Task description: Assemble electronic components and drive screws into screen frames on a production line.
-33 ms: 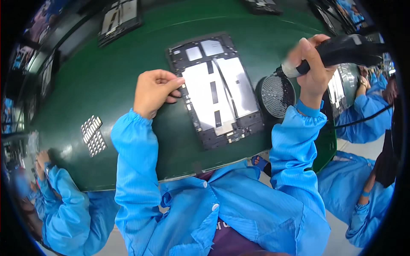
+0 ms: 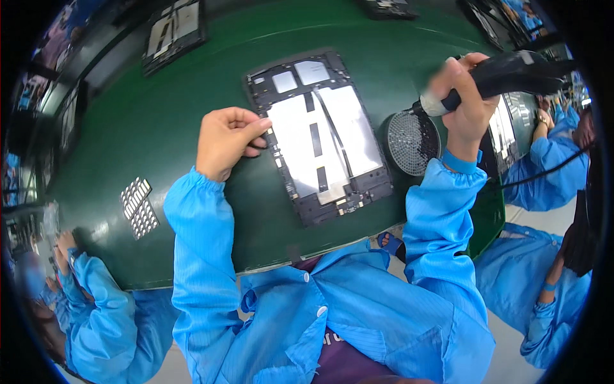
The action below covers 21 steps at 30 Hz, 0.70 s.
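An opened tablet [image 2: 361,141] lies on the green bench in front of me, its silver batteries and black frame facing up. My left hand [image 2: 230,141] pinches at its left edge, thumb and forefinger together there; whether a small part sits between them is hidden. In my right hand [image 2: 470,99] is a black electric screwdriver [image 2: 511,80], its pale nose pointing left. Below that nose is a round dish [image 2: 414,144] of many small bits that look like screws, close to the tablet's right side. The screwdriver's very tip is hard to make out.
A sheet of small pads [image 2: 139,208] lies on the bench [image 2: 204,249] at left. Other opened tablets [image 2: 174,33] stand along the far edge. Co-workers in blue sit at left [image 2: 109,320] and right [image 2: 540,173]. A black cable [image 2: 543,176] runs at right.
The tablet, the sheet of pads and my left hand appear slightly farther left in the picture. Both hands keep the same hold.
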{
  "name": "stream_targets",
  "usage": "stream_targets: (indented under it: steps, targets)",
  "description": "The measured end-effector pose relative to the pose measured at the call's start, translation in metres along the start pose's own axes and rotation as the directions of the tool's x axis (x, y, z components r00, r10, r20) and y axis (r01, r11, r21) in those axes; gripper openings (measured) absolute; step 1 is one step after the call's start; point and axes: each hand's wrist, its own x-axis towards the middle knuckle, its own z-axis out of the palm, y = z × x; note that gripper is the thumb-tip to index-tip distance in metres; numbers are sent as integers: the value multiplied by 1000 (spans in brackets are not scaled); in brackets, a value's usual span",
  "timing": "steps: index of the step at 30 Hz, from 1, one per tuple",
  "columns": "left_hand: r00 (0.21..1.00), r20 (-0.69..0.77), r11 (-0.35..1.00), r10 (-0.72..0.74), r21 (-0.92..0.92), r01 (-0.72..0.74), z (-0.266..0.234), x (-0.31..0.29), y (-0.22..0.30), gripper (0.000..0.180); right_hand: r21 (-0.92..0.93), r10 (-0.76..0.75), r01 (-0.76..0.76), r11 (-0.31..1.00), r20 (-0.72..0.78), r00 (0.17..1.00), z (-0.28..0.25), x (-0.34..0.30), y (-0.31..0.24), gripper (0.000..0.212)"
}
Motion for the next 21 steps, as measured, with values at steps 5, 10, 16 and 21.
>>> stream_targets:
  steps: [5, 10, 16, 21]
  targets:
    - [998, -62, 1000, -7, 5, 7, 2, -3, 0, 17, -155, 25, -36, 987, -69, 997, -19, -8, 16, 25]
    - [999, -52, 1000, -11, 3, 11, 3, -3, 0, 15, -202, -7, 4, 979, -10, 1000, -28, -6, 27, 23]
    - [999, -36, 1000, 0, -20, 0, 1, -3, -1, 15, -247, 5, -6, 969, -5, 1000, -30, -9, 27, 28]
    - [999, -37, 1000, 13, -7, -13, 1, -2, -2, 15, -254, 32, -36, 966, -20, 999, -29, -9, 28, 27]
